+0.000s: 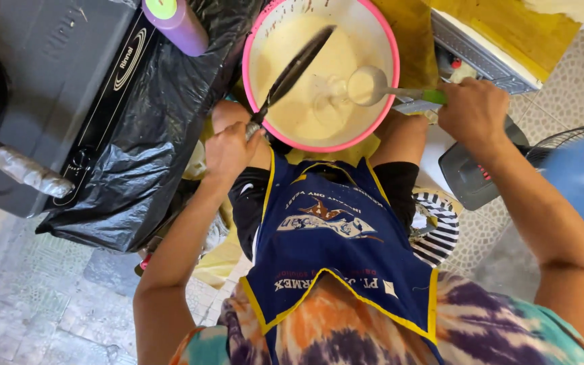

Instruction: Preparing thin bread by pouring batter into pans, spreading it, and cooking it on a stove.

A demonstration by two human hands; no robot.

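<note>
A pink-rimmed bowl (253, 47) of pale cream batter rests between my knees. My left hand (230, 150) is closed on the handle of a dark flat spatula (295, 67), whose blade lies across the batter. My right hand (473, 109) grips the green handle of a metal ladle (368, 85); its batter-coated cup sits just above the batter at the bowl's right side. I wear a blue apron with yellow trim.
A black portable stove (55, 74) stands at the left on a black plastic sheet (157, 135), with a pan's wrapped handle (30, 174) sticking out. A purple bottle (177, 23) lies by the bowl. A blue fan (579, 182) stands at the right. The floor is tiled.
</note>
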